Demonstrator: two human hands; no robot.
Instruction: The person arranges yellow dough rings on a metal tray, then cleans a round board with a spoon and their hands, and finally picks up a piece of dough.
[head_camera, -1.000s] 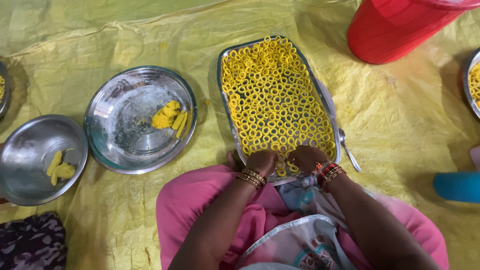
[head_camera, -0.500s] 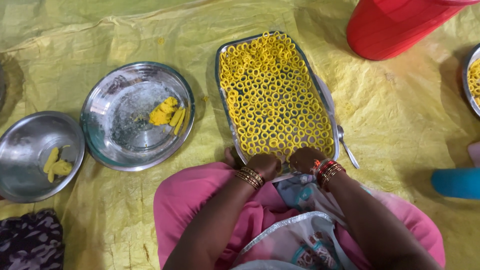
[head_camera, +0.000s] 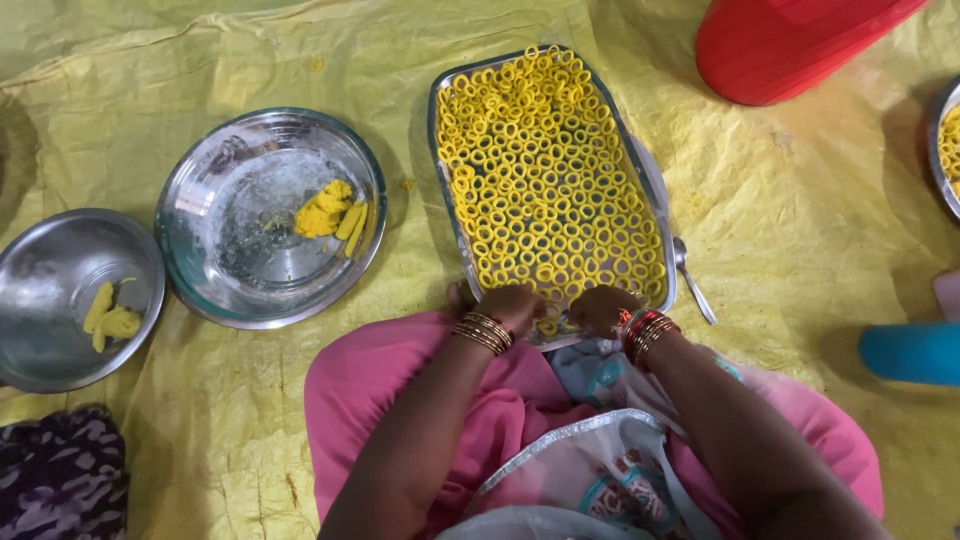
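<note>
left hand (head_camera: 512, 305) and right hand (head_camera: 600, 308) curl, grip unclear, at 6 o'clock edge of steel tray (head_camera: 446, 190) | yellow dough rings (head_camera: 545, 180) fill it | place rings gently, rows tight

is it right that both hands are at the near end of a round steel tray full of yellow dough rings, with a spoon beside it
Not quite: the head view shows the tray is rectangular, not round. The left hand and right hand are at its near end, it is full of yellow dough rings, and a spoon lies beside it.
</note>
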